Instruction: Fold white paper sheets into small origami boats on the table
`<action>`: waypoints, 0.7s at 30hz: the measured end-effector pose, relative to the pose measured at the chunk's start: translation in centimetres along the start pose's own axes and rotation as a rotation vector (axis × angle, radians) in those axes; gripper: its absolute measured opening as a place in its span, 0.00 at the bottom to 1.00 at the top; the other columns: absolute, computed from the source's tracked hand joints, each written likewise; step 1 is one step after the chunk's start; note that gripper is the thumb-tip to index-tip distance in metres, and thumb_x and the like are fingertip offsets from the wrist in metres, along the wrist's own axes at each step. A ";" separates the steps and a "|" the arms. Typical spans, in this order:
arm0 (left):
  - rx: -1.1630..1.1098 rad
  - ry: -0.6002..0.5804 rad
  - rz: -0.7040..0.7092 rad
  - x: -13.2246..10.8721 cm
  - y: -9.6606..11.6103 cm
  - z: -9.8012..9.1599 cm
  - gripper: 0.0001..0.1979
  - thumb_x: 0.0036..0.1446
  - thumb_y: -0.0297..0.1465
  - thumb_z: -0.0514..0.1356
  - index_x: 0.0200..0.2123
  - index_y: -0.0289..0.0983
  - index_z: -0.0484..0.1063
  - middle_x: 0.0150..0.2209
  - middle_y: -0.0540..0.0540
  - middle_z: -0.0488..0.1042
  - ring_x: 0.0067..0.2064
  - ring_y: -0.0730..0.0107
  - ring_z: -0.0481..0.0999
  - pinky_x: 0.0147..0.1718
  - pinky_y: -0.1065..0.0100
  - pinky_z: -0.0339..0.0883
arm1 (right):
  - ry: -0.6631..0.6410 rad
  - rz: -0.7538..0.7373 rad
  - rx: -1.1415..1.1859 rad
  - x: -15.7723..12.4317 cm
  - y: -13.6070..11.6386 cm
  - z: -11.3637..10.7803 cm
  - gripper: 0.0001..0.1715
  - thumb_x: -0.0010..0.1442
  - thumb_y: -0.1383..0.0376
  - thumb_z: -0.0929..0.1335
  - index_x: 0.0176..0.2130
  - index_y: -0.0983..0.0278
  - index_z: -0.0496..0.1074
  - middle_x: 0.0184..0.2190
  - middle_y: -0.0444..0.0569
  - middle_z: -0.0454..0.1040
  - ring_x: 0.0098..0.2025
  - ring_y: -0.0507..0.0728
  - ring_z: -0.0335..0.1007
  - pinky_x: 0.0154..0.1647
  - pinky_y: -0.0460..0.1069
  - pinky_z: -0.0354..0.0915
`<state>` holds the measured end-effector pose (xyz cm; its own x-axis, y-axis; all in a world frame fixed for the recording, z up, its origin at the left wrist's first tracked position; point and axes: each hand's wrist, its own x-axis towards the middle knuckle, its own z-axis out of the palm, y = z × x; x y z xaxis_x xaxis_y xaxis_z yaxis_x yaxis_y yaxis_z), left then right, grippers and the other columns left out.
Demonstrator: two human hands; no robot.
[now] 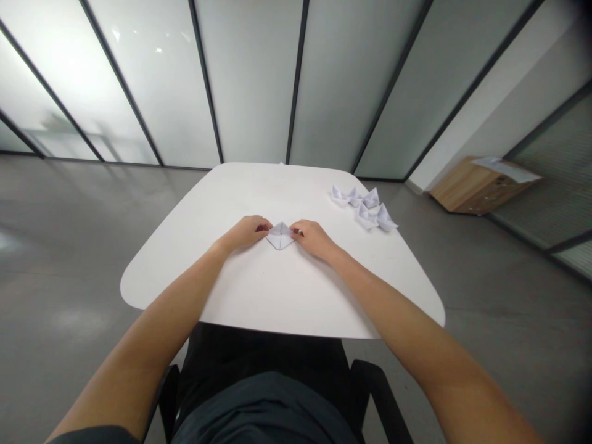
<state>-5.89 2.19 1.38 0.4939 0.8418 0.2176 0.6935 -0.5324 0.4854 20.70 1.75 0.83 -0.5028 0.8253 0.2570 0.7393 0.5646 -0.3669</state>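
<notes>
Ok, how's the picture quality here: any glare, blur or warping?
Head view: glare washes the glass wall upper left; the wide lens bends the table and darkens the corners; the left hand, right hand and folded paper look sharp.

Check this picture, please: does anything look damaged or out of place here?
Nothing looks spilled. The folded paper piece and the paper boats look undamaged. The only slightly odd thing is the wood-toned box on the floor at right, with a loose sheet of paper lying on top.
</notes>
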 end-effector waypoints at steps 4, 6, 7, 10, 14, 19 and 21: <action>0.061 0.062 0.042 0.0 0.9 0.4 0.10 0.59 0.28 0.60 0.40 0.38 0.82 0.38 0.45 0.81 0.38 0.66 0.77 0.40 0.67 0.67 | 0.022 -0.056 -0.014 -0.3 -0.3 0.0 0.09 0.68 0.71 0.70 0.44 0.64 0.81 0.40 0.50 0.79 0.42 0.56 0.74 0.48 0.48 0.64; 0.113 0.083 0.098 0.1 1.2 0.7 0.09 0.59 0.27 0.60 0.38 0.38 0.80 0.37 0.45 0.80 0.38 0.65 0.76 0.39 0.67 0.66 | 0.029 -0.078 -0.056 -0.4 -0.5 0.0 0.09 0.68 0.71 0.69 0.43 0.64 0.81 0.40 0.49 0.78 0.43 0.56 0.73 0.48 0.48 0.63; 0.135 0.086 0.123 0.1 1.3 0.9 0.08 0.59 0.27 0.59 0.37 0.38 0.80 0.37 0.45 0.79 0.38 0.65 0.75 0.39 0.67 0.65 | 0.027 -0.087 -0.085 -0.5 -0.6 -0.1 0.09 0.68 0.71 0.69 0.43 0.63 0.80 0.40 0.49 0.77 0.43 0.56 0.73 0.47 0.48 0.63; 0.186 0.076 0.158 0.0 1.7 1.0 0.07 0.59 0.26 0.59 0.37 0.38 0.78 0.38 0.45 0.78 0.37 0.65 0.74 0.38 0.67 0.65 | -0.015 -0.110 -0.180 -0.7 -1.2 -0.4 0.10 0.70 0.71 0.67 0.43 0.63 0.80 0.41 0.50 0.77 0.44 0.57 0.73 0.46 0.48 0.62; 0.234 0.053 0.194 -0.2 1.9 0.7 0.08 0.61 0.26 0.59 0.40 0.40 0.77 0.39 0.45 0.78 0.38 0.64 0.75 0.38 0.66 0.64 | -0.104 -0.150 -0.280 -0.8 -1.7 -1.1 0.14 0.72 0.72 0.64 0.45 0.63 0.80 0.44 0.52 0.77 0.45 0.57 0.74 0.47 0.48 0.63; 0.222 0.002 0.226 -0.3 1.5 -0.1 0.11 0.64 0.24 0.57 0.39 0.40 0.79 0.40 0.45 0.79 0.39 0.65 0.77 0.40 0.67 0.66 | -0.173 -0.190 -0.341 -0.6 -1.8 -1.4 0.17 0.70 0.75 0.64 0.47 0.65 0.81 0.45 0.54 0.78 0.45 0.58 0.75 0.47 0.49 0.64; 0.190 -0.028 0.225 -0.4 1.3 -0.4 0.10 0.65 0.25 0.58 0.39 0.40 0.81 0.41 0.45 0.82 0.41 0.65 0.79 0.43 0.67 0.67 | -0.185 -0.178 -0.315 -0.6 -1.9 -1.4 0.18 0.69 0.76 0.64 0.48 0.65 0.82 0.46 0.55 0.79 0.47 0.59 0.75 0.48 0.50 0.65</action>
<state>-5.34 1.20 2.28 0.6589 0.6991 0.2776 0.6490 -0.7149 0.2600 20.22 0.13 2.65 -0.6864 0.7179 0.1162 0.7198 0.6935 -0.0321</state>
